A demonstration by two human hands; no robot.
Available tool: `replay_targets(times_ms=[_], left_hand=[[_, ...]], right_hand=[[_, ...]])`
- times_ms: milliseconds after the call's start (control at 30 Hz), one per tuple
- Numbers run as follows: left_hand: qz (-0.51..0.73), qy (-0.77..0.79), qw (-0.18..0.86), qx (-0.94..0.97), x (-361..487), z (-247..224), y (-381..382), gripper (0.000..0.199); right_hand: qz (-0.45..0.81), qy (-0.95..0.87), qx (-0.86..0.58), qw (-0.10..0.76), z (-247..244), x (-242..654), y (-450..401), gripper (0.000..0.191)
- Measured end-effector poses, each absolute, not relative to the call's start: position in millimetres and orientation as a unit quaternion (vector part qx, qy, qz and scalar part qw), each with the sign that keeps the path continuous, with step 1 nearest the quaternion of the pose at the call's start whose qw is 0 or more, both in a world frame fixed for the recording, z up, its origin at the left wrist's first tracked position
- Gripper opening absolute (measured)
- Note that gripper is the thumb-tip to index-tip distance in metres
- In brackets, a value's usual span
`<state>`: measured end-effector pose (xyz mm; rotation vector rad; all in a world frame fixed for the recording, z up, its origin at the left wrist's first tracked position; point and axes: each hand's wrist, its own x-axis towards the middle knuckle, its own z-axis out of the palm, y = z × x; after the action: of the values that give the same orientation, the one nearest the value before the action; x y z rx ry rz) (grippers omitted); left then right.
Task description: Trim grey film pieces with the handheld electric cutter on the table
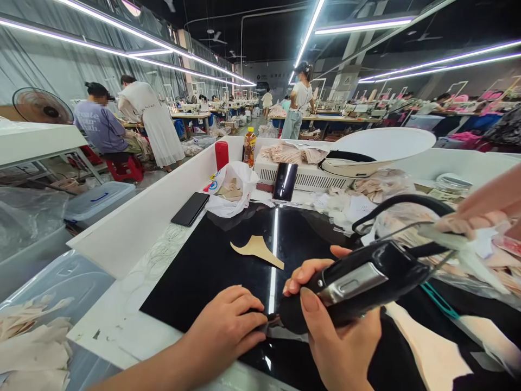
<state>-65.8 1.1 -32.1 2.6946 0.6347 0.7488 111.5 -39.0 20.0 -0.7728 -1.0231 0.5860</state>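
Note:
My right hand (342,326) is wrapped round a black corded handheld power tool (366,282) with a silver plate on its side. The tool tilts down to the left, its tip low over a glossy black sheet (195,277). My left hand (228,326) rests on the sheet, its bent fingers close together by the tool's tip. Whatever those fingertips press or pinch is hidden. Beyond both hands, a beige curved cut piece (257,250) lies flat on the sheet. Further beige pieces (427,347) lie at the right, next to teal-handled scissors or tweezers (442,301).
Another person's blurred hand (484,217) reaches in at the right, by the tool's cord. At the back are a phone (190,209), a plastic bag (234,190), an upright dark device (285,182), a bottle (249,146) and a large white lamp-like disc (382,146). White side boards (134,228) edge the table.

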Motion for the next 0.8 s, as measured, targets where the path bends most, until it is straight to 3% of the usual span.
replay_targets(times_ms=[800], left_hand=[[0.253, 0.191, 0.025, 0.948, -78.3, -30.6, -10.5, 0.019]], right_hand=[[0.292, -0.4, -0.367, 0.787, 24.3, 102.5, -41.6, 0.05]])
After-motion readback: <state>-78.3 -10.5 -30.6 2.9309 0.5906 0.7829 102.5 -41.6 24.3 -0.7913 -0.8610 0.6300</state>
